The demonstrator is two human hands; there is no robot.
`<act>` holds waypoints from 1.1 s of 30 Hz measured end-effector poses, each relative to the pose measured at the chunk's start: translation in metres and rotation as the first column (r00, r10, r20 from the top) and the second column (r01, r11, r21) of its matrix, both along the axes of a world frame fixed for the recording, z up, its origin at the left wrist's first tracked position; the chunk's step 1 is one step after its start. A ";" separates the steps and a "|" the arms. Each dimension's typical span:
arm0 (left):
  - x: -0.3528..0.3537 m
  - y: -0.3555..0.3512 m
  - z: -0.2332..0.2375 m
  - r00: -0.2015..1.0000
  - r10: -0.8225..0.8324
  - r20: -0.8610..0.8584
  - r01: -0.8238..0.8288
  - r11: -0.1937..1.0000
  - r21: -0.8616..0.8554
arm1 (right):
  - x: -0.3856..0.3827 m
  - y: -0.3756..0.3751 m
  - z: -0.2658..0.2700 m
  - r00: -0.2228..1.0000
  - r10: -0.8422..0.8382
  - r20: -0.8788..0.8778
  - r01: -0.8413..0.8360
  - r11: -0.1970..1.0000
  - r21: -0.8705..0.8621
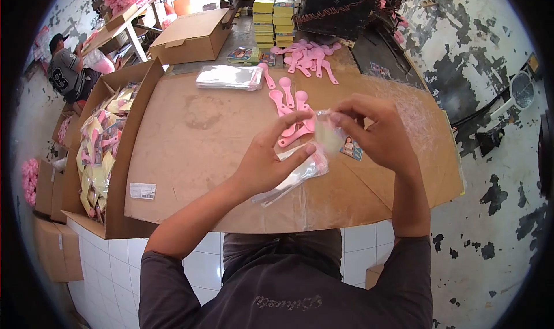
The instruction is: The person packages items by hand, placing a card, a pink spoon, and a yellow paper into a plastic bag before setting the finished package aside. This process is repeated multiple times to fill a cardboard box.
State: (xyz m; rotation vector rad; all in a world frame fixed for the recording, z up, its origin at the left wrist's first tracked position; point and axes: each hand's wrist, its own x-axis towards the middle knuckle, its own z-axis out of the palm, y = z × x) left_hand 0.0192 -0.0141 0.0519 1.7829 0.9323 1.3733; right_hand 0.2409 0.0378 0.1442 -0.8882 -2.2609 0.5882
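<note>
Pink plastic spoons (pixel 277 96) lie in a small, loose pile on the flat cardboard sheet (pixel 190 173), just past the fingers, maybe so they are easy to grab. The right hand (pixel 369 127) pinches a small clear bag (pixel 329 137) by its top, thumb against finger, perhaps so the bag hangs free. Something pale shows in it, too blurry to name. The left hand (pixel 271 156) is spread, thumb well away from the pointing finger. That fingertip is close to the bag, but I can't tell if they touch. Under the left hand lie flat clear bags (pixel 314 170), likely kept close for a short reach. A little picture card (pixel 351 148) sits beside the right hand. More spoons (pixel 314 55) are heaped farther back, probably to leave room. Filled packets (pixel 107 150) fill the open carton (pixel 131 156) on the left.
</note>
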 end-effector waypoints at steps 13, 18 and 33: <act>0.000 -0.006 -0.003 0.894 -0.236 0.381 0.348 0.901 -0.260 | -0.017 -0.018 -0.020 0.991 0.048 -0.124 -0.047 0.999 0.011; -0.001 -0.006 0.006 0.895 -0.199 0.399 0.335 0.892 -0.304 | -0.013 -0.015 -0.024 0.990 0.016 -0.141 -0.017 1.000 -0.005; 0.000 -0.008 -0.009 0.998 0.028 -0.064 -0.031 0.998 -0.060 | -0.029 -0.015 -0.037 0.980 -0.092 0.177 -0.061 0.705 0.707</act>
